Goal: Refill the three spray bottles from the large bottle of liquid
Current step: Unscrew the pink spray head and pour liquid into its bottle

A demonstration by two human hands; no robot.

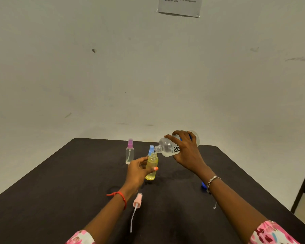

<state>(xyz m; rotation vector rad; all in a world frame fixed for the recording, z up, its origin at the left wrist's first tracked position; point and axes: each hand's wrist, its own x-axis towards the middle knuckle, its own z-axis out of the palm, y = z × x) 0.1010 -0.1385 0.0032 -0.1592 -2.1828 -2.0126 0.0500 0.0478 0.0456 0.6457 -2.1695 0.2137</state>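
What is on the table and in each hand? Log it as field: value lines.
left hand: grips yellow bottle, upright on table, top off
right hand: holds large bottle tilted, mouth at yellow bottle's neck
pink sprayer: lying on table near left wrist, tube attached
purple bottle: upright, capped, far left
blue bottle: behind yellow bottle, mostly hidden
blue cap: on table by right wrist

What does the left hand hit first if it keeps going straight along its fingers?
The left hand already touches the yellow plastic spray bottle. Pushed further, it would probably meet the blue-capped spray bottle standing just behind, though depth there is unclear.
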